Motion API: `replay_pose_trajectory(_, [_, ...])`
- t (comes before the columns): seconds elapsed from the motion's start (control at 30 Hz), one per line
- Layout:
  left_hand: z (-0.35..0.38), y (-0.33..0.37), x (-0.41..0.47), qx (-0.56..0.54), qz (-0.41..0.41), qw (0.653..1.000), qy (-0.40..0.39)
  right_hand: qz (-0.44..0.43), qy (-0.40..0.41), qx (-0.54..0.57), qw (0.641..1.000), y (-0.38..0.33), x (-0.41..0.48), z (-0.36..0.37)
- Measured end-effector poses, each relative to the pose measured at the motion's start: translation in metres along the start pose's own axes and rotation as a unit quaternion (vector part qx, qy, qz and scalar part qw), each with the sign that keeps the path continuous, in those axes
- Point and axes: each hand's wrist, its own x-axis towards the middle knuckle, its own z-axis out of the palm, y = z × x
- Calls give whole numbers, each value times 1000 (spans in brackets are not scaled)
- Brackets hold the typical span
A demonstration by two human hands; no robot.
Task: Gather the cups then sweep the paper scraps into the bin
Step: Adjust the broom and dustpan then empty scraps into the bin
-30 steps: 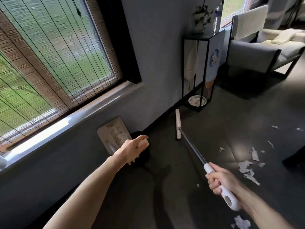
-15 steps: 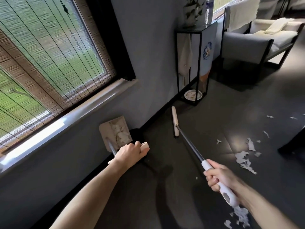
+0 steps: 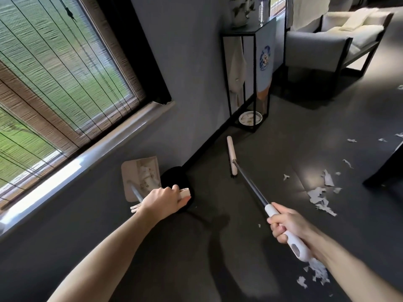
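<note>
Paper scraps [image 3: 319,198] lie scattered right of the right hand [image 3: 285,225], fist wrapped round the broom [image 3: 248,182] handle. Left hand [image 3: 163,201] grips the dustpan [image 3: 132,179] handle, loaded pan just beyond it beside the black bin [image 3: 174,179]. Emptying stage, I reckon; next needs a steeper tip over the bin.

Premises appear to be a domestic living room: grey armchair [image 3: 318,49] with cream cushions, bamboo window blind [image 3: 54,79], black metal side stand [image 3: 246,79] bearing what looks like a potted plant [image 3: 241,12].
</note>
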Motion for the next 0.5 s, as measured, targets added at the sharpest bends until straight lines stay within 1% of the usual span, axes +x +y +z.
replay_pose_trajectory(0.3, [11, 4, 8, 26, 37, 999, 12, 6, 3, -19, 1000, 2, 1, 2])
replay_pose_trajectory(0.43, [45, 30, 2, 43, 102, 993, -49, 21, 2, -40, 999, 7, 1, 1])
replay_pose_trajectory(0.5, [61, 43, 0, 44, 116, 991, -56, 27, 1, -41, 999, 6, 4, 2])
